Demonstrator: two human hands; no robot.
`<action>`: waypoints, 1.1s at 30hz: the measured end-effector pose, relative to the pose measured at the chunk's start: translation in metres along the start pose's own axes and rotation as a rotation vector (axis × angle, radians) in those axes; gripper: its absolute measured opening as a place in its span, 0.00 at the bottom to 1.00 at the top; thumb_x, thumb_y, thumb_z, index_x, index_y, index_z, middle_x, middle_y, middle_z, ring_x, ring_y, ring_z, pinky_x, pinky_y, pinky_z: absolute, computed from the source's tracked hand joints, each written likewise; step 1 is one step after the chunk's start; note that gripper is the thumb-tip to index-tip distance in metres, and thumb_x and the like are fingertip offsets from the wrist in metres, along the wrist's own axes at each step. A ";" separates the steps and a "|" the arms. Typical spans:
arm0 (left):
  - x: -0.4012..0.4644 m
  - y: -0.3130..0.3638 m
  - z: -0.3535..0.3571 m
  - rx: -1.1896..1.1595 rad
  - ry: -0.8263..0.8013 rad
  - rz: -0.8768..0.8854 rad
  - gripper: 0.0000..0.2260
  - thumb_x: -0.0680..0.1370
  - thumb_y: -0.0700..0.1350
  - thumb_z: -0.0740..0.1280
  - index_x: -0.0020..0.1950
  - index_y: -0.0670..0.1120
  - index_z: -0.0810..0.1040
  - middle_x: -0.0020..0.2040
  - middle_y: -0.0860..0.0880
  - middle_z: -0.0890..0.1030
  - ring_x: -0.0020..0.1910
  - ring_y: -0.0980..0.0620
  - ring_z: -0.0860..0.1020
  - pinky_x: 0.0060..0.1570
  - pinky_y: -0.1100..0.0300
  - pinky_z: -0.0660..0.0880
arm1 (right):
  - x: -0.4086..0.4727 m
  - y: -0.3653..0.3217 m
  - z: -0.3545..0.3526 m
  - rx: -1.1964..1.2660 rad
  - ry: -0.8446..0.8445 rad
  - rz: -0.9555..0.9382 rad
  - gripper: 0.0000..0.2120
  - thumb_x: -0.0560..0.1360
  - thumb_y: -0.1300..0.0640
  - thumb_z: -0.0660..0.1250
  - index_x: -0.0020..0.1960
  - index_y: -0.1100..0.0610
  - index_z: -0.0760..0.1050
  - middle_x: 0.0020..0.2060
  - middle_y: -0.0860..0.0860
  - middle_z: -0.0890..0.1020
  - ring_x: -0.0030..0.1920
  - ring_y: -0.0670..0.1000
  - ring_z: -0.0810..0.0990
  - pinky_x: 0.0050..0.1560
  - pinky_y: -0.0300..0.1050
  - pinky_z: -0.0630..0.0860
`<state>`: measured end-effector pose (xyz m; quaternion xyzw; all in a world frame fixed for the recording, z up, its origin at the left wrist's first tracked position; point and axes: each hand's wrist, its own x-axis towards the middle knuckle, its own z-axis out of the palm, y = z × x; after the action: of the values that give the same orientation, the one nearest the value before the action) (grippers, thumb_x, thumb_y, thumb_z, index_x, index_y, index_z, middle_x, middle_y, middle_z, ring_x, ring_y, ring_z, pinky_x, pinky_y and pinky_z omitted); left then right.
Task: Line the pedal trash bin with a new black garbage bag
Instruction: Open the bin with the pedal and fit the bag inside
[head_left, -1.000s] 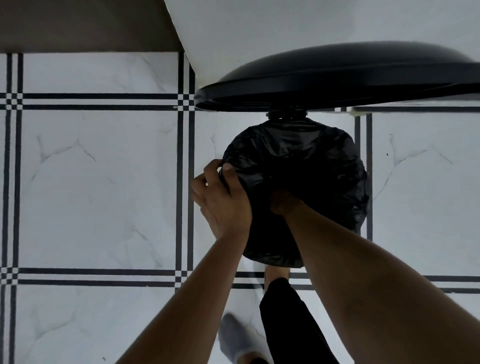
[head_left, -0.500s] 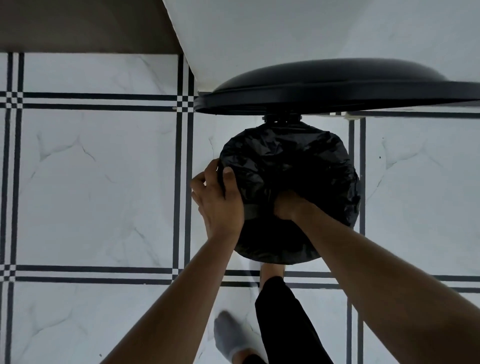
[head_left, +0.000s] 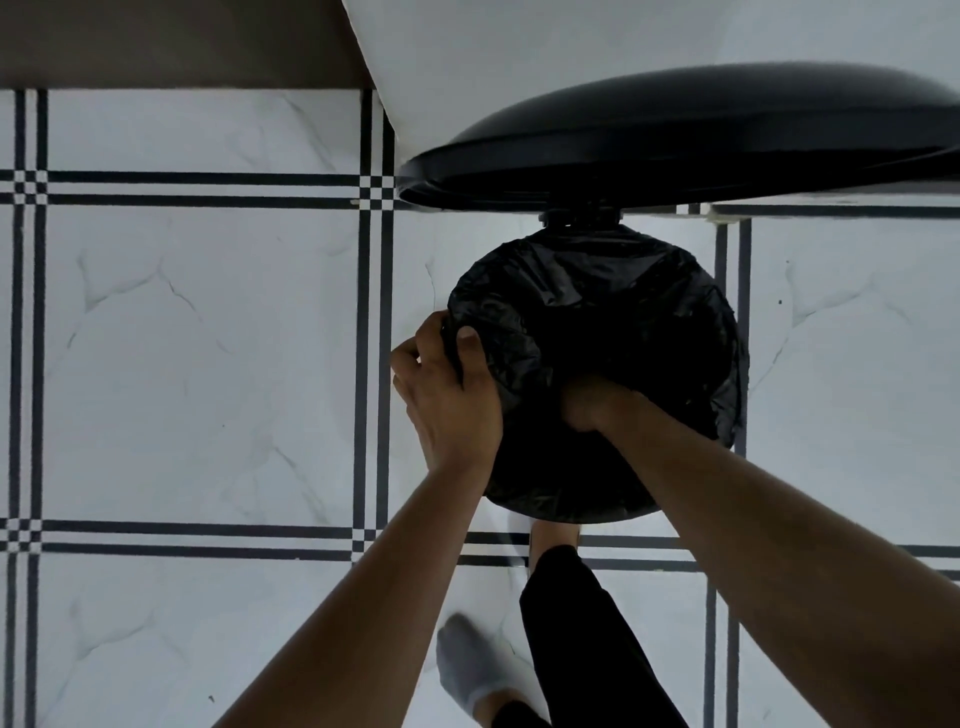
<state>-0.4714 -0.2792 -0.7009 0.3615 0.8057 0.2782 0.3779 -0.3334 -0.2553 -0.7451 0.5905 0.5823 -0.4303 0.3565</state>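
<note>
Bag (head_left: 613, 322) draped black over the bin mouth, right of frame centre, bin body hidden beneath it. Nearest, at lower centre: black trouser leg (head_left: 587, 644), bare foot (head_left: 553, 540) at the bin's base, probably on the pedal, though that is hidden; grey sock (head_left: 467, 665) planted beside it. Keep that weight steady so the lid (head_left: 685, 150), raised across the upper right, stays up. Left hand (head_left: 447, 395) at the bin's left edge, thumb on top and fingers curled under, pinching the film; hold firm and pull the fold down evenly over the rim. Right hand (head_left: 587, 402) sunk into the bag at centre, fingers buried, so grip impossible to tell; likely pressing the film down inside. Press gently, let air out, avoid tearing thin plastic. Beyond: tiled floor (head_left: 208, 364) with dark lines.
</note>
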 end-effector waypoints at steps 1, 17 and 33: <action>0.000 0.000 0.000 0.000 -0.006 -0.004 0.15 0.84 0.53 0.60 0.69 0.54 0.73 0.62 0.50 0.69 0.64 0.46 0.70 0.61 0.50 0.71 | -0.009 0.002 -0.002 0.014 0.027 -0.015 0.19 0.85 0.60 0.54 0.73 0.64 0.69 0.72 0.61 0.72 0.72 0.59 0.71 0.70 0.47 0.65; 0.000 0.002 -0.003 0.021 -0.039 -0.016 0.17 0.84 0.52 0.59 0.72 0.52 0.72 0.65 0.47 0.69 0.66 0.46 0.69 0.61 0.53 0.67 | 0.000 -0.031 -0.006 0.353 0.085 -0.096 0.15 0.85 0.60 0.54 0.61 0.64 0.77 0.69 0.64 0.74 0.69 0.61 0.73 0.71 0.49 0.67; -0.036 -0.019 -0.047 -0.395 -0.209 -0.536 0.15 0.83 0.59 0.60 0.65 0.53 0.72 0.60 0.47 0.81 0.58 0.44 0.81 0.48 0.51 0.80 | -0.118 0.064 0.043 0.631 1.068 0.139 0.18 0.78 0.57 0.66 0.67 0.58 0.74 0.63 0.56 0.73 0.64 0.56 0.71 0.62 0.36 0.64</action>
<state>-0.5003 -0.3270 -0.6737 0.0837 0.7595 0.2809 0.5807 -0.2676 -0.3442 -0.6574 0.8375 0.4853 -0.2026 -0.1484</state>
